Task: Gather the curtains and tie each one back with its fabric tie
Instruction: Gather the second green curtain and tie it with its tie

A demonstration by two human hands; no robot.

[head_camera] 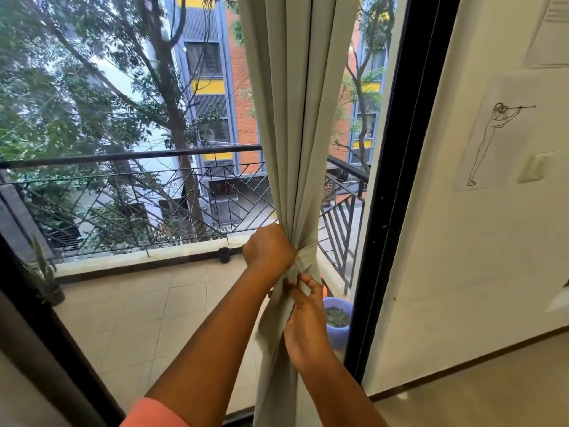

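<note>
A pale grey-green curtain (295, 118) hangs gathered into a narrow bunch in front of the glass door. A fabric tie (308, 260) of the same cloth wraps around the bunch at its waist. My left hand (269, 249) is a closed fist gripping the tie on the curtain's left side. Just below, my right hand (303, 318) pinches the loose fabric that hangs under the wrap, fingers pointing up. Which end of the tie each hand holds is hidden in the folds.
The black door frame (397, 167) stands right of the curtain, then a white wall (462, 257) with a line drawing (492, 143). Outside lie a tiled balcony, a black railing (123, 155), a purple pot (337, 322) and a potted plant (46, 272).
</note>
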